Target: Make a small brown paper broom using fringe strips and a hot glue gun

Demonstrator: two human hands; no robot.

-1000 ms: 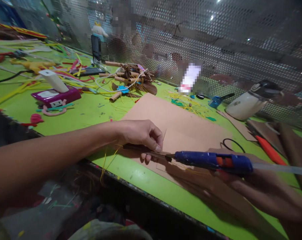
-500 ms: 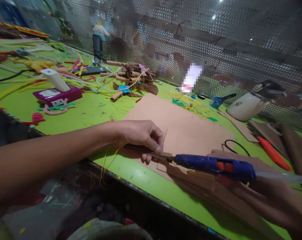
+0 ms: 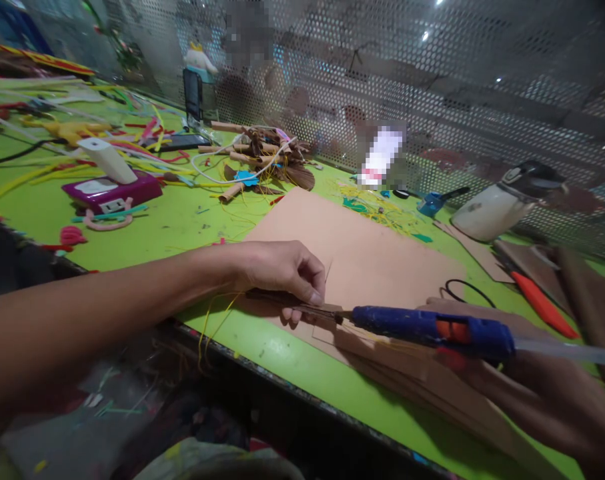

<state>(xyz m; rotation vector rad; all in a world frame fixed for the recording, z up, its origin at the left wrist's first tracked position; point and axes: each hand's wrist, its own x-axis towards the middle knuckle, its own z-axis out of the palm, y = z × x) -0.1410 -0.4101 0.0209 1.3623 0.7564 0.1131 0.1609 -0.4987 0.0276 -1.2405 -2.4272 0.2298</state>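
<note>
My left hand [image 3: 295, 273] is closed, pinching a thin dark brown strip of layered paper or card [image 3: 325, 312] with the thumb above and fingertips below. Yellow threads [image 3: 205, 327] hang down near its left end. In my right hand [image 3: 527, 373] I grip a blue glue gun [image 3: 407, 325] with a red-orange part in its side and a clear glue stick [image 3: 567, 350] out of its back. The nozzle points left, at or very near the strip's right end; whether it touches I cannot tell. Under both hands lies a large brown paper sheet [image 3: 362, 247].
A bundle of brown paper rolls [image 3: 267, 157] with yellow threads lies behind the sheet. To the left are a purple power adapter [image 3: 112, 190] and tangled coloured strips. A white jug [image 3: 495, 210] and an orange-handled knife [image 3: 542, 303] sit right. Perforated metal panels [image 3: 432, 73] stand behind the green table [image 3: 277, 353].
The glue gun's nozzle has shifted slightly relative to the strip's end, a little more of which now shows. The whole view has drifted slightly left. Both hands keep their grips.
</note>
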